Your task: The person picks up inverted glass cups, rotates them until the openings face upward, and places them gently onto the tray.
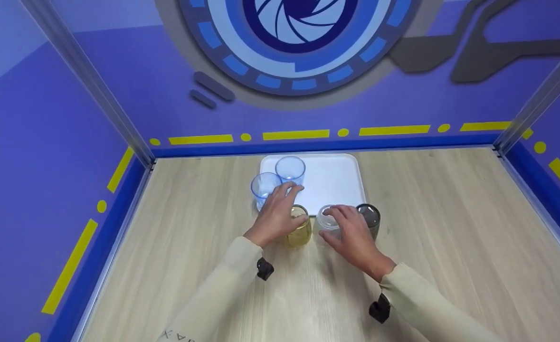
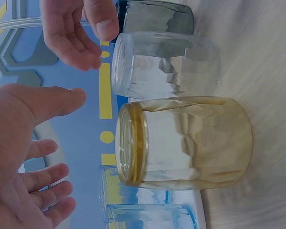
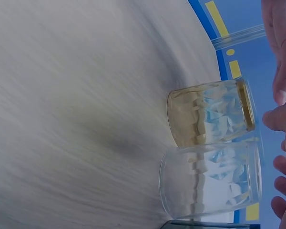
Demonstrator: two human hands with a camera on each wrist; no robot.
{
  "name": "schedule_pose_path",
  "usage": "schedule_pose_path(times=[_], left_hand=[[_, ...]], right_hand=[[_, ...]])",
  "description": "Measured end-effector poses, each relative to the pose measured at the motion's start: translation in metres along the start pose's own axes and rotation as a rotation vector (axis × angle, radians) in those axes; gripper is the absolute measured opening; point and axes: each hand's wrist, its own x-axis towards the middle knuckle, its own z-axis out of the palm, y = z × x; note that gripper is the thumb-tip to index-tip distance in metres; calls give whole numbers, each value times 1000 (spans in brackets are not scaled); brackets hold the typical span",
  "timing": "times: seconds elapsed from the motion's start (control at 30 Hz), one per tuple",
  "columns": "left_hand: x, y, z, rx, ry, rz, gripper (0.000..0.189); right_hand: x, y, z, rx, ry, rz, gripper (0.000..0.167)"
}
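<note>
Amber cup (image 1: 300,236) stands below the loosely curved left grip (image 1: 276,213).

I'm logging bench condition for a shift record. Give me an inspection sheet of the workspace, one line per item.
Surface: wood-grain table; white tray lies toward the back.
Job's things: yellow cup, clear cup and dark cup stand in a row before the tray; two blue cups at its left.
Clutter: nothing seen.
Grip: left hand above the yellow cup, right hand above the clear cup; neither holds a cup.
Cables: nothing seen.
Surroundings: purple-blue walls with yellow markings.
</note>
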Motion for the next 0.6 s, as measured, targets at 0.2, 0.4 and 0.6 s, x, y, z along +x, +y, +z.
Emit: schedule_pose_path(times=[0.2,0.4,0.6], left_hand=[[-4,-3,6,10,-18,31,68],[-6,-7,10,47,-16,58,67],[-7,-11,14,87,-32,58,66]], right_hand=[[1,-5,6,-1,-9,-11,40],[2,-10,12,17,-17,-14,40],[3,-13,16,18,-27,-23,41]])
